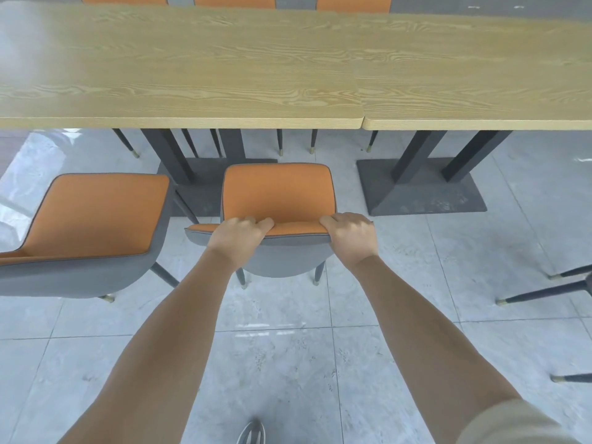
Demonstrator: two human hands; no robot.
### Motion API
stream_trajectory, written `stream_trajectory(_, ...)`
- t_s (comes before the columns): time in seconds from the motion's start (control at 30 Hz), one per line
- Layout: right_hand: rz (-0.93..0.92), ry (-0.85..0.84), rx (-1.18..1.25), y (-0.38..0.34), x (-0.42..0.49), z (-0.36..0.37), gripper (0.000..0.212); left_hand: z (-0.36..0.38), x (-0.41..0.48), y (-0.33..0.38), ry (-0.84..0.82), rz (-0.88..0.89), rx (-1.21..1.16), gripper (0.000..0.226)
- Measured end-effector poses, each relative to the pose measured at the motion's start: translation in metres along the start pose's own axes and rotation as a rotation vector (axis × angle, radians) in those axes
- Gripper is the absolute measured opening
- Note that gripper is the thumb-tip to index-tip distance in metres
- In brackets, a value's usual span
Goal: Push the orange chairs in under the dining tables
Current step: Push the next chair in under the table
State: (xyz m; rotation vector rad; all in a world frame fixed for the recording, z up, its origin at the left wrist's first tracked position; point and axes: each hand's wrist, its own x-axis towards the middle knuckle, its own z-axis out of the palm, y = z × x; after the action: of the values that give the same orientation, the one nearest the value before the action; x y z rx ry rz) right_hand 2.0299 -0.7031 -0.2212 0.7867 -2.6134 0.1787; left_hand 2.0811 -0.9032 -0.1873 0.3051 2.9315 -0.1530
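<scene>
- The person has both hands on the backrest of the middle orange chair (278, 193), one at each end of its top edge.
- The left hand (235, 235) grips the top edge, with fingers curled over onto the orange inner side and the back of the hand over the grey outer shell.
- The right hand (350, 235) has the same kind of grip on the right corner of the backrest, fingers wrapped over the rim.
- That chair stands on the grey tiled floor (416, 315) on the near side of the left table (179, 68), by its right end. The whole seat is showing, so it's not tucked under the tabletop.
- The right table (480, 75) butts right up against the left one, so the two wood-grain tops form one long surface.
- Each table sits on dark legs with a flat base. The right base (419, 187) is just right of the held chair.
- A second orange chair (96, 216) is to the left, also out from the table and angled a bit.
- The orange backs of more chairs (235, 0) peek over the far edge of the tables.
- Dark chair legs with gold tips (544, 291) poke in from the right edge.
- A shoe (253, 432) shows at the bottom, and a beige sleeve (512, 424) at bottom right.
</scene>
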Motion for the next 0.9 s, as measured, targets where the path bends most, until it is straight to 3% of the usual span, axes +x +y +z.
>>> stream_trajectory(0.27, 0.016, -0.033, 0.007, -0.001, 0.007, -0.003, 0.027, 0.001, 0.004, -0.005, -0.002, 0.006, 0.019, 0.045)
stream_trajectory(0.53, 0.038, -0.044, -0.008, 0.000, 0.021, -0.004, 0.034, -0.009, 0.014, -0.016, -0.021, 0.042, -0.008, 0.043)
stream_trajectory(0.6, 0.067, -0.097, -0.017, -0.004, 0.014, -0.006, 0.027, -0.008, 0.008, -0.012, -0.049, 0.044, -0.010, 0.042)
stream_trajectory(0.7, 0.101, -0.194, -0.041, -0.009, 0.005, -0.008, 0.035, -0.015, 0.000, -0.010, 0.003, 0.062, 0.022, 0.040)
stream_trajectory(0.8, 0.120, -0.263, -0.070, -0.009, 0.005, -0.011, 0.039, -0.011, 0.002, -0.010, -0.086, 0.065, 0.027, 0.033)
stream_trajectory(0.9, 0.135, -0.370, -0.053, -0.008, 0.006, -0.019, 0.041, -0.014, 0.000, -0.010, -0.100, 0.080, 0.040, 0.054)
